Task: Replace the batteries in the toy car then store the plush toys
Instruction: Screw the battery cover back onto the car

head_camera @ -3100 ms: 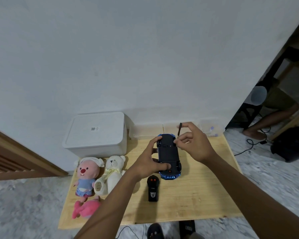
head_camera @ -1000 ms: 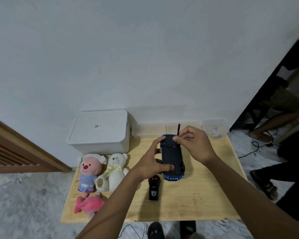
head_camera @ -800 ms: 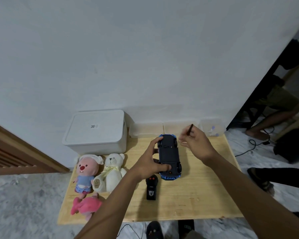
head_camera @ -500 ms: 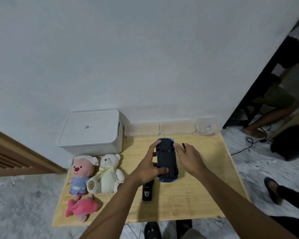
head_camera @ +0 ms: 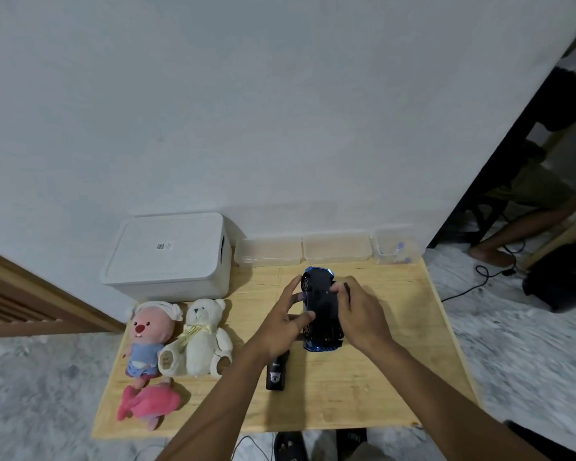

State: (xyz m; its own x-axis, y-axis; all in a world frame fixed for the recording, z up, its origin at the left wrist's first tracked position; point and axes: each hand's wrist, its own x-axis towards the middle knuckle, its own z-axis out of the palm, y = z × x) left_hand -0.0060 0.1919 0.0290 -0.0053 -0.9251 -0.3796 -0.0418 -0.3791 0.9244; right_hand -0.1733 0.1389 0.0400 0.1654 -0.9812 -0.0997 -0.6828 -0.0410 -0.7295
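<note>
One toy car (head_camera: 320, 311), underside up, long axis toward wall (head_camera: 280, 111).

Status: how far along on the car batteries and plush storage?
Done: toy car lies belly-up on the table. In hand: left hand grips it, right hand holds a thin dark tool at its underside; battery cover state unclear. Left: battery swap, then pink-faced plush, white bear and pink plush, all outside the closed white box.

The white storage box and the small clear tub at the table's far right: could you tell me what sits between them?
In the head view, a left clear container and a right clear container stand side by side against the wall.
</note>
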